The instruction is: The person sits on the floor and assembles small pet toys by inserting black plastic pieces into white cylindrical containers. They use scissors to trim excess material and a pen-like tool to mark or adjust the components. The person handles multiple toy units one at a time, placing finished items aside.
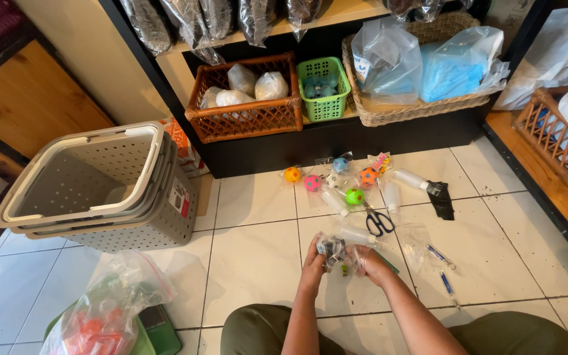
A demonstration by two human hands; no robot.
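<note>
- Olive-green trouser legs (264,332) fill the bottom edge, at six o'clock from both hands.
- Left hand (313,258) and right hand (366,260) are pressed close together, fingers pinching a small clear plastic packet (334,250) between them over the white floor tiles (251,263).
- What the packet holds is too small to tell; something dark shows inside.
- Black-handled scissors (379,222) lie on the tiles at one o'clock from the packet, near it.
- Small coloured balls in clear wrap (336,181) lie in a loose row at twelve o'clock.
- Two blue pens (443,269) in clear bags lie at three o'clock, well apart from the right hand.
- Stacked grey perforated baskets (100,190) stand at ten o'clock.
- One clear bag of orange pieces (103,315) rests at eight o'clock.
</note>
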